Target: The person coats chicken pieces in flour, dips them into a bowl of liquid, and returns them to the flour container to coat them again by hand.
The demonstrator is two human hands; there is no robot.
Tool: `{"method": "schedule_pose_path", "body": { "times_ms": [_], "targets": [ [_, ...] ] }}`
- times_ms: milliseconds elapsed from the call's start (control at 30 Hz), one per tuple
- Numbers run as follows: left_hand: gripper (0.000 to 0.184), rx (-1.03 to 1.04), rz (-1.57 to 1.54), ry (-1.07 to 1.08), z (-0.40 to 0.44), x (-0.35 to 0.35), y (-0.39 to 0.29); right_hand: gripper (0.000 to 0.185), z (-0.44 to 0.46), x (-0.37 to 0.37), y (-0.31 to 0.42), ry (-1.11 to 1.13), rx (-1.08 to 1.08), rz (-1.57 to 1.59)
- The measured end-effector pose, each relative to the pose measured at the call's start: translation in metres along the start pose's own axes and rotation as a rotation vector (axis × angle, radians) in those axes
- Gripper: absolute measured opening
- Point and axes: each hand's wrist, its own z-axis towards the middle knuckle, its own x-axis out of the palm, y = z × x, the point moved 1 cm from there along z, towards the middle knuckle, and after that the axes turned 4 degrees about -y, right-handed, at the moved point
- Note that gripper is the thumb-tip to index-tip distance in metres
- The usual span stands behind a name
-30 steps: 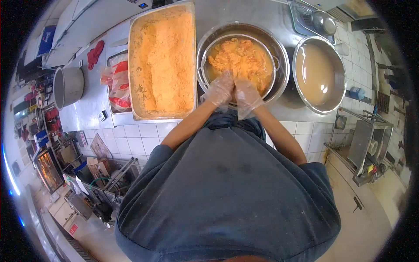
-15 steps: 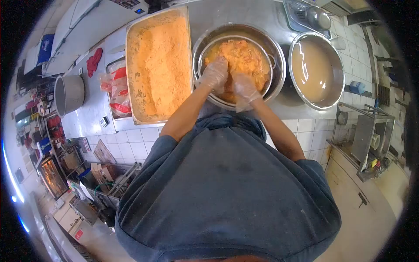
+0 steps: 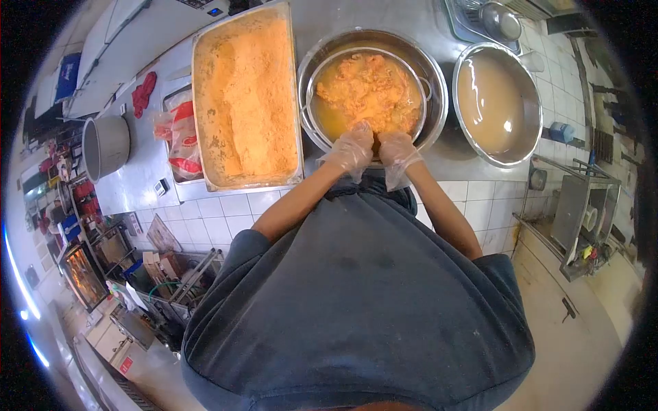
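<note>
A round inner pot [image 3: 424, 113] with side handles sits inside a larger metal bowl [image 3: 439, 89] on the steel counter. It holds orange coated pieces [image 3: 373, 85] in yellowish liquid. Over its near edge are both my hands, side by side in clear plastic gloves. My left hand [image 3: 356, 146] has its fingers curled at the near side of the pieces. Close to its right, my right hand [image 3: 397, 149] is also curled, knuckles up. The fingertips of both hands are hidden, and so is anything between them.
Left of the bowl lies a deep tray [image 3: 297, 147] of orange powder, with a red-and-white plastic bag [image 3: 184, 140] beyond it. A grey pot [image 3: 107, 147] and red cloth [image 3: 143, 94] are further left. At right stands a basin [image 3: 537, 130] of cloudy liquid.
My left hand has come back from the pot's left side to the near edge, and the hands are closer together than half a second ago. The pieces show more fully.
</note>
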Motion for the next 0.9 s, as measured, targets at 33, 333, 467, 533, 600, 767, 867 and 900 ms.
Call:
{"method": "schedule_pose_path", "body": {
  "times_ms": [33,333,467,533,600,767,867,900],
  "targets": [
    [0.036,-0.003,-0.021,0.055,-0.001,0.001,0.002,0.017,-0.004,-0.008,-0.002,0.003,-0.03,-0.009],
    [0.031,0.206,0.066,-0.331,0.003,0.008,-0.022,0.023,0.007,0.0,-0.029,0.01,0.298,-0.056],
    [0.016,0.254,-0.239,-0.24,0.022,0.057,-0.002,0.019,0.005,-0.024,-0.028,0.02,0.147,-0.116],
    [0.014,0.287,-0.016,-0.018,0.023,0.028,-0.011,0.02,0.005,-0.025,-0.034,0.053,0.081,-0.094],
    [0.015,0.284,0.112,0.089,0.023,0.016,-0.015,0.022,0.014,-0.02,-0.048,0.115,0.013,-0.053],
    [0.013,0.18,-0.138,-0.363,0.021,0.002,-0.014,0.019,0.022,-0.087,-0.033,-0.433,0.146,0.181],
    [0.012,0.204,-0.221,-0.454,0.018,0.006,-0.001,0.016,0.033,-0.056,-0.052,-0.527,0.105,0.225],
    [0.013,0.175,-0.17,-0.467,0.019,0.003,-0.002,0.016,0.04,-0.049,-0.056,-0.494,0.148,0.2]
  ]
}}
